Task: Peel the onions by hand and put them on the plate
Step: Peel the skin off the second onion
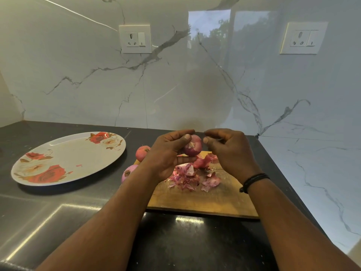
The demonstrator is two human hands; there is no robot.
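So your left hand [168, 151] grips an onion [193, 146] above the board [197, 198]; right hand [230, 151] curled beside it, pinching at skin, hard to tell. Peels [187, 177] litter the board. Plate [64, 159] left on dark counter [58, 212], marble wall [175, 85] behind.

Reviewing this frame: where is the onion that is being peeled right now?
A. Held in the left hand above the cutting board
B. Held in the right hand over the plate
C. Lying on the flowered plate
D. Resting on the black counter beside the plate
A: the left hand grips the onion above the cutting board, while the flowered plate holds no onion.
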